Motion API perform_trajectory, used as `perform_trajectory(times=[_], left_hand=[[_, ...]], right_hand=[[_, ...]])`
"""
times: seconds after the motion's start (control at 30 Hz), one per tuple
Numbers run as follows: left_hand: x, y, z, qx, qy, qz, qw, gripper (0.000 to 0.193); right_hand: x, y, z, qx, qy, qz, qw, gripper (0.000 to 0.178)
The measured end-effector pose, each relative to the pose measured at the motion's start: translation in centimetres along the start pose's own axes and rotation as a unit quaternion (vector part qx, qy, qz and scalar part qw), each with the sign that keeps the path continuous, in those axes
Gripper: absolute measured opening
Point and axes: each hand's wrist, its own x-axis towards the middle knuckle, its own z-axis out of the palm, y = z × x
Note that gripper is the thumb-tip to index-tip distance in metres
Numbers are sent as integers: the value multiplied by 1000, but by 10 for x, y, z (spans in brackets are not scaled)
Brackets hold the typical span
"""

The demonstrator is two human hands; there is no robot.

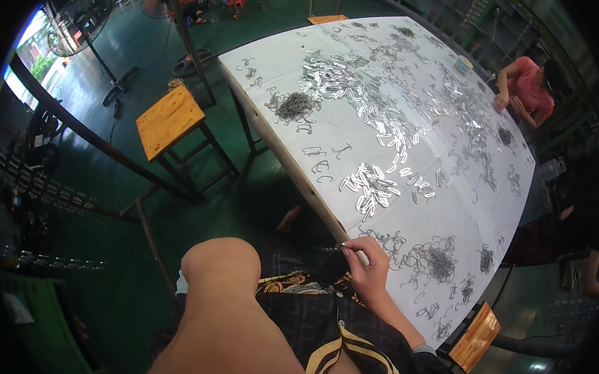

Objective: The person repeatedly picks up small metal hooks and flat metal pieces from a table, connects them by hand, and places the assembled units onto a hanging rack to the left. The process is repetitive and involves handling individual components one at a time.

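Note:
At the near edge of the white-covered table [422, 329], my right hand [370, 268] is closed, thumb and fingertips pinched together. A small shiny metal piece shows at the fingertips, too small to make out its kind. My left arm [231, 312] rises from the lower edge to a rounded bend; its hand is hidden. Just beyond my right hand lie loose dark wire hooks [441, 264]. Farther up are a pile of shiny flat metal pieces [373, 188] and a few single hooks [322, 167] near the left edge.
A dense hook pile [294, 107] and more shiny pieces [334, 80] spread across the table. A white tub [463, 64] stands near a co-worker in pink [535, 90] at the far right. Wooden stools [170, 119] flank the table; a fan [81, 26] stands behind.

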Motion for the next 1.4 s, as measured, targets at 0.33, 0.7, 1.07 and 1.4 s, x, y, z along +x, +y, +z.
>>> perform_trajectory(times=[0.33, 0.7, 1.07, 1.4], left_hand=[[1, 5, 7, -47, 78, -74, 993, 39], [53, 5, -17, 439, -31, -618, 652, 13], [79, -20, 40, 456, -302, -765, 341, 25], [71, -17, 32, 399, -329, -784, 344, 29]], right_hand=[[-1, 1, -1, -6, 2, 1, 1000, 6], [4, -4, 7, 24, -23, -21, 999, 9], [-3, -1, 9, -69, -41, 62, 995, 7], [10, -17, 2, -19, -41, -6, 999, 8]])
